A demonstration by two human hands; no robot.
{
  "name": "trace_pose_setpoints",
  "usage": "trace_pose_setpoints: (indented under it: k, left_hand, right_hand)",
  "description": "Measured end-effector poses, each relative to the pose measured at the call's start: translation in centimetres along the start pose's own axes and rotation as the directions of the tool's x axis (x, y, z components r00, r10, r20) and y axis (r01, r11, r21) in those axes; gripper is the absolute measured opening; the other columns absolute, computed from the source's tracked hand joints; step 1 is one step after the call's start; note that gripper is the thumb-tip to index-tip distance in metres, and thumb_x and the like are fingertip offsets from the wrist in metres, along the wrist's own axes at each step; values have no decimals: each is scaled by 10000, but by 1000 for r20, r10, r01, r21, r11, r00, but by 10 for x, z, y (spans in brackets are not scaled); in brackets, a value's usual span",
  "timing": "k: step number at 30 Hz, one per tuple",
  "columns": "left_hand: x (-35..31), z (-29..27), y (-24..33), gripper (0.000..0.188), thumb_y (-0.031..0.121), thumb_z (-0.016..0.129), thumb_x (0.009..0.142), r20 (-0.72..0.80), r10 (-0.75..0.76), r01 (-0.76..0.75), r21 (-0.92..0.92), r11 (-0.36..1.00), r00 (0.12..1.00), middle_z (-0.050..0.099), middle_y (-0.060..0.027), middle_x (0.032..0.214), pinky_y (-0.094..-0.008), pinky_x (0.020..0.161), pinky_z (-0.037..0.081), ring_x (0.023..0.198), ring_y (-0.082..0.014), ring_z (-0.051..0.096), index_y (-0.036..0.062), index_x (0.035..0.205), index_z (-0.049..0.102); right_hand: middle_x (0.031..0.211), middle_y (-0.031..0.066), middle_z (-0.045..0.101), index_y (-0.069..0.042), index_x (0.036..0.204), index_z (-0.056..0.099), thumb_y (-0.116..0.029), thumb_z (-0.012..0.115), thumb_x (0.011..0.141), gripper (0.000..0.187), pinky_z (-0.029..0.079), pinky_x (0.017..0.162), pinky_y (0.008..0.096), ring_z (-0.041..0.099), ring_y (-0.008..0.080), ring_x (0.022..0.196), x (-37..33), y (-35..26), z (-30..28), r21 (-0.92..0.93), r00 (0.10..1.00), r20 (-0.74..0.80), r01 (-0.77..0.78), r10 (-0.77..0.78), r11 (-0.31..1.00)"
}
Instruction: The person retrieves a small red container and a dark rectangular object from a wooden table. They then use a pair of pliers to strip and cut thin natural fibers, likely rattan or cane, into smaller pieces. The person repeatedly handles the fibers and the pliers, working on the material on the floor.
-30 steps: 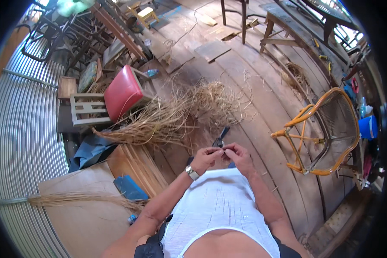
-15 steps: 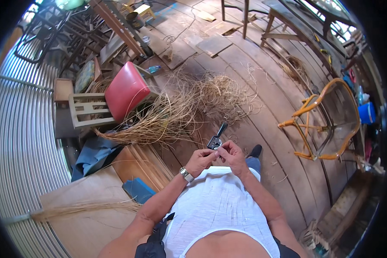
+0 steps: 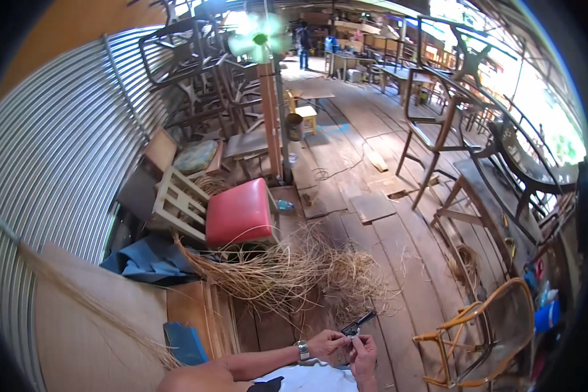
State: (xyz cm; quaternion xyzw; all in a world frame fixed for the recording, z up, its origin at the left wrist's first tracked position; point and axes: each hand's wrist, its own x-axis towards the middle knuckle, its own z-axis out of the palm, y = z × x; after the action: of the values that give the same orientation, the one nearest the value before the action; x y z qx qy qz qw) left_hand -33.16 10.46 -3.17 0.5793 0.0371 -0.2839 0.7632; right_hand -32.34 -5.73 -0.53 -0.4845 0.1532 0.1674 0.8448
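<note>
Left hand (image 3: 326,341), right hand (image 3: 363,353) still pinched close together, grip contents unclear; black-handled metal tool (image 3: 358,324) at their one o'clock; view tilted up, fingerwork seemingly uninterrupted.

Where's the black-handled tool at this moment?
In the head view, the black-handled tool shows low and right of centre, just above the left hand and right hand, below the tangle of tan strands.

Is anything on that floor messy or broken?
Yes. A tangled heap of dry strands sprawls over the floorboards near the red-seated chair, looking messy because the strands loop every way. Farther off, by a flat board, a dark gap interrupts the planks, so the floor may be damaged there.
</note>
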Motion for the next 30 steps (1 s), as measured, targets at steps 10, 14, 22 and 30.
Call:
trace_pose_setpoints:
  k: [10, 14, 22, 30]
  left_hand:
    - [10, -4, -13, 315, 344, 540, 993, -293, 20, -19, 5, 1000, 956, 492, 62, 633, -224, 457, 322, 502, -42, 407, 63, 894, 638]
    - [5, -13, 0, 283, 324, 567, 975, -209, -190, 118, -312, 943, 959, 452, 64, 635, -225, 436, 292, 483, -47, 370, 65, 867, 606]
    - [-2, -22, -6, 252, 290, 593, 961, -85, -321, 288, -274, 918, 943, 479, 53, 638, -223, 392, 254, 448, -39, 358, 72, 843, 639]
    - [-11, -26, 1, 145, 194, 617, 936, 14, -412, 372, -457, 808, 911, 482, 53, 652, -216, 400, 212, 435, -41, 319, 79, 858, 659]
  right_hand:
    - [839, 62, 617, -1, 1052, 550, 6, 602, 847, 212, 484, 554, 225, 586, 85, 671, -8, 7, 5, -359, 993, 113, 15, 28, 933]
    - [815, 4, 614, -18, 1133, 570, -48, 657, 864, 285, 483, 637, 221, 574, 68, 702, -6, 29, -8, -798, 969, 193, 248, -157, 549]
    - [823, 25, 650, -13, 1067, 641, -52, 666, 869, 204, 495, 665, 233, 605, 79, 741, -14, 6, 10, -762, 984, 164, 168, -65, 626]
    - [795, 123, 684, 4, 950, 679, -68, 658, 851, 124, 519, 647, 317, 665, 193, 699, -8, -11, 19, -786, 845, 475, 533, -247, 312]
